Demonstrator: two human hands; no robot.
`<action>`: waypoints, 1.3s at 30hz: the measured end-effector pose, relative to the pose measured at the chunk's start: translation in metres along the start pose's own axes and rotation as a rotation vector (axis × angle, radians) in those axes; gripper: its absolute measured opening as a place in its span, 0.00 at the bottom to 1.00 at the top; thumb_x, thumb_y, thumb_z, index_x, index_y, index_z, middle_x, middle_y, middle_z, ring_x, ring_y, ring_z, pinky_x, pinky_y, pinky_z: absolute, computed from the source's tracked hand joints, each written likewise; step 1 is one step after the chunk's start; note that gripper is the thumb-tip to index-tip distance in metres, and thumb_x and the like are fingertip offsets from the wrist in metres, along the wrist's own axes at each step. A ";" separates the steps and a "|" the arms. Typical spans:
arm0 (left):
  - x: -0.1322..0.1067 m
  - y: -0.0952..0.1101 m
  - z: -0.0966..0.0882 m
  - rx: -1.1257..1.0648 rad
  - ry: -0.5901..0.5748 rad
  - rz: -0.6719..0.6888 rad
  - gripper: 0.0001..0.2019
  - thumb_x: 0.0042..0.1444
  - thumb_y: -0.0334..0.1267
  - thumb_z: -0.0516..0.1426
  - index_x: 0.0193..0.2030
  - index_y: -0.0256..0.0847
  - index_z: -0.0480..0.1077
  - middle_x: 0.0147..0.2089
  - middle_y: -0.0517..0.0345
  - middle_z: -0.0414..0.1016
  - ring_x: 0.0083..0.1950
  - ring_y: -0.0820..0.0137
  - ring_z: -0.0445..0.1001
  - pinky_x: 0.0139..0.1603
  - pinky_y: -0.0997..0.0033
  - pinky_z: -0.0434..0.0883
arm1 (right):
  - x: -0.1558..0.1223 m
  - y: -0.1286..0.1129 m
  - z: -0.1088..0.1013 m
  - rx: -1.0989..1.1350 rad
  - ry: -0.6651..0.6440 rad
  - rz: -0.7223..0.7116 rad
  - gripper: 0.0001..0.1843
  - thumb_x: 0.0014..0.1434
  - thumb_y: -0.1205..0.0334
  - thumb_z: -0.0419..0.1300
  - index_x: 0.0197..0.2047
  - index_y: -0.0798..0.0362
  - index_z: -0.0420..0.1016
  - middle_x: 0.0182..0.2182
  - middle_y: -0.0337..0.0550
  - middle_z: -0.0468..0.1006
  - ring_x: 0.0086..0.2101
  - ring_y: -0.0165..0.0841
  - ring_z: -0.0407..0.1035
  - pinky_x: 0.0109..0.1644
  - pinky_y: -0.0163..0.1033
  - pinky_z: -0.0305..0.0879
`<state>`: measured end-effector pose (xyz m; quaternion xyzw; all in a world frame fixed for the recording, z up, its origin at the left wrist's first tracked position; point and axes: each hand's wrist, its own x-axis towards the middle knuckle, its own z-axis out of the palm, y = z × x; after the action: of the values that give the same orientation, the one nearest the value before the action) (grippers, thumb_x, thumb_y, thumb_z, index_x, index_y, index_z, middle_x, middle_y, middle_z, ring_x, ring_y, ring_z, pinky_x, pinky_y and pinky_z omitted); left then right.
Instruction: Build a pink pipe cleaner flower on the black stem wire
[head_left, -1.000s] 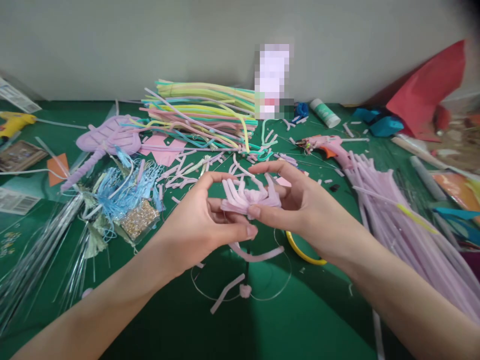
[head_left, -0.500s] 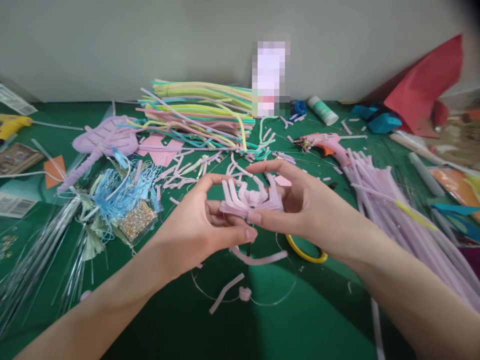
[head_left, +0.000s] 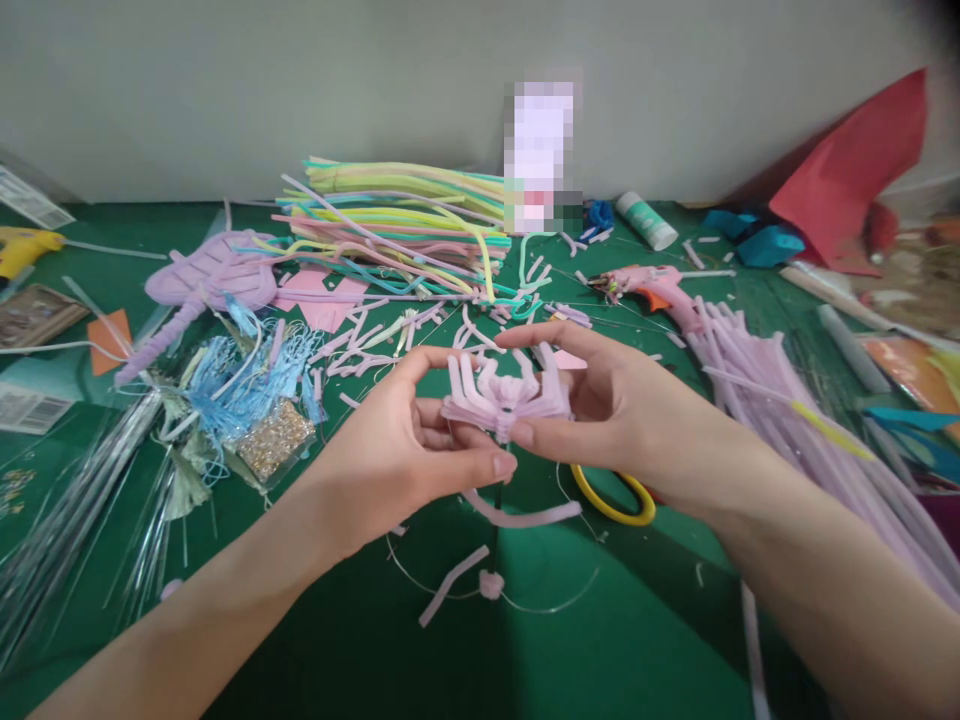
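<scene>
Green cloth table [head_left: 585,650] against a plain grey wall, crowded w/ craft bits. Far left lies a yellow glue gun [head_left: 22,250], w/ a bundle of clear strips [head_left: 67,520] nearer the front edge. Next over, a lilac wing shape [head_left: 217,280] lies above blue tassels [head_left: 240,385] and a packet of gold beads [head_left: 277,445]. At the back, centre, sits a pile of coloured pipe cleaners [head_left: 397,225].

The left hand [head_left: 405,450] is closed on the lilac flower [head_left: 502,395] – thumb under it, index finger arched over the petals. The flower is held above the table, dead centre, between both hands, petals pointing up. The right hand [head_left: 600,410] is pinched on its right side, thumb below and fingers curled over the top. Loose lilac scraps and a thin wire loop lie on the cloth just beneath.

A yellow ring [head_left: 611,505] lies under the right wrist. Further right – a pink glue gun [head_left: 645,285], a long bundle of lilac stems [head_left: 787,420], and red paper [head_left: 855,170] by the wall.
</scene>
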<state>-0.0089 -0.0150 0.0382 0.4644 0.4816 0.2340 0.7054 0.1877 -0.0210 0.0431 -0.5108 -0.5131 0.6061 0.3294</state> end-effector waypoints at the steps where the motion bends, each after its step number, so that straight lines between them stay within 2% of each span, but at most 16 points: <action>1: 0.000 0.000 0.000 -0.002 -0.003 0.004 0.37 0.43 0.27 0.69 0.57 0.48 0.58 0.30 0.64 0.78 0.34 0.64 0.81 0.36 0.67 0.76 | 0.000 0.000 0.000 -0.025 -0.003 0.000 0.32 0.45 0.68 0.72 0.53 0.48 0.69 0.19 0.29 0.71 0.18 0.26 0.64 0.18 0.31 0.58; 4: 0.000 -0.001 0.001 -0.015 -0.005 0.015 0.36 0.42 0.28 0.69 0.56 0.47 0.59 0.28 0.65 0.76 0.34 0.62 0.81 0.36 0.66 0.77 | 0.000 0.001 0.002 -0.028 0.000 -0.007 0.36 0.43 0.68 0.74 0.55 0.47 0.68 0.17 0.26 0.66 0.17 0.26 0.64 0.16 0.31 0.56; 8: -0.002 -0.002 0.001 -0.019 -0.009 0.018 0.35 0.43 0.27 0.69 0.56 0.49 0.60 0.30 0.65 0.76 0.36 0.62 0.81 0.36 0.67 0.76 | 0.001 0.001 0.005 0.010 0.018 -0.017 0.37 0.43 0.71 0.73 0.56 0.45 0.66 0.15 0.24 0.62 0.16 0.27 0.64 0.16 0.31 0.55; 11: -0.003 -0.002 0.001 -0.001 -0.019 -0.002 0.33 0.43 0.26 0.68 0.53 0.49 0.61 0.33 0.63 0.78 0.35 0.65 0.80 0.35 0.70 0.75 | -0.001 0.002 0.006 0.003 0.034 0.002 0.39 0.43 0.72 0.73 0.57 0.45 0.65 0.16 0.25 0.65 0.16 0.26 0.64 0.15 0.30 0.55; 14: -0.004 0.001 0.002 0.025 -0.027 -0.018 0.31 0.43 0.26 0.68 0.51 0.48 0.61 0.32 0.64 0.77 0.32 0.68 0.78 0.32 0.73 0.74 | -0.002 0.001 0.005 -0.002 0.046 0.015 0.40 0.43 0.69 0.73 0.58 0.45 0.64 0.18 0.28 0.70 0.16 0.26 0.64 0.15 0.30 0.53; 19: -0.005 0.005 0.004 0.041 -0.023 -0.029 0.31 0.41 0.25 0.69 0.50 0.46 0.60 0.28 0.66 0.74 0.28 0.72 0.74 0.27 0.77 0.70 | -0.001 -0.001 0.004 -0.016 0.110 -0.002 0.44 0.39 0.69 0.75 0.59 0.45 0.65 0.13 0.23 0.58 0.13 0.22 0.55 0.12 0.28 0.42; 24: -0.004 0.005 0.004 0.028 -0.045 -0.022 0.31 0.41 0.25 0.68 0.50 0.46 0.60 0.28 0.67 0.74 0.27 0.74 0.73 0.27 0.79 0.69 | -0.002 -0.002 0.003 -0.027 0.093 -0.007 0.44 0.41 0.68 0.75 0.60 0.45 0.65 0.15 0.24 0.59 0.13 0.21 0.54 0.12 0.28 0.42; 28: -0.002 0.003 0.003 -0.012 -0.047 -0.009 0.33 0.41 0.24 0.68 0.52 0.46 0.60 0.30 0.66 0.75 0.30 0.74 0.74 0.30 0.78 0.72 | -0.003 -0.004 -0.002 -0.148 0.042 -0.051 0.44 0.42 0.65 0.74 0.61 0.47 0.65 0.14 0.22 0.54 0.12 0.20 0.51 0.12 0.28 0.39; 32: -0.002 0.000 0.002 -0.031 -0.037 0.015 0.34 0.43 0.23 0.67 0.54 0.48 0.59 0.29 0.67 0.75 0.30 0.74 0.74 0.30 0.80 0.72 | -0.004 -0.005 -0.008 -0.261 -0.023 -0.044 0.49 0.42 0.62 0.74 0.65 0.48 0.60 0.16 0.24 0.59 0.13 0.21 0.53 0.12 0.29 0.44; 35: -0.001 -0.001 0.002 -0.026 -0.037 0.015 0.35 0.43 0.24 0.68 0.55 0.48 0.58 0.29 0.66 0.77 0.31 0.74 0.75 0.31 0.79 0.73 | -0.002 -0.003 -0.008 -0.235 -0.051 -0.050 0.46 0.45 0.62 0.72 0.65 0.48 0.59 0.19 0.27 0.65 0.15 0.22 0.57 0.13 0.29 0.48; 37: -0.001 -0.002 0.002 -0.018 -0.022 0.017 0.36 0.44 0.25 0.68 0.56 0.48 0.57 0.29 0.66 0.77 0.32 0.74 0.75 0.32 0.79 0.74 | -0.002 -0.001 -0.007 -0.233 -0.046 -0.062 0.43 0.46 0.62 0.71 0.64 0.49 0.61 0.19 0.28 0.66 0.16 0.23 0.59 0.14 0.29 0.48; 39: 0.000 -0.002 0.002 -0.008 -0.012 0.011 0.36 0.43 0.25 0.68 0.56 0.48 0.57 0.28 0.67 0.76 0.31 0.74 0.75 0.32 0.79 0.73 | -0.001 -0.001 -0.004 -0.271 -0.001 -0.072 0.41 0.45 0.63 0.70 0.62 0.50 0.63 0.17 0.26 0.63 0.14 0.22 0.55 0.14 0.30 0.44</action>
<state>-0.0072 -0.0167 0.0370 0.4657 0.4740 0.2370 0.7087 0.1917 -0.0206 0.0444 -0.5316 -0.6083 0.5194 0.2786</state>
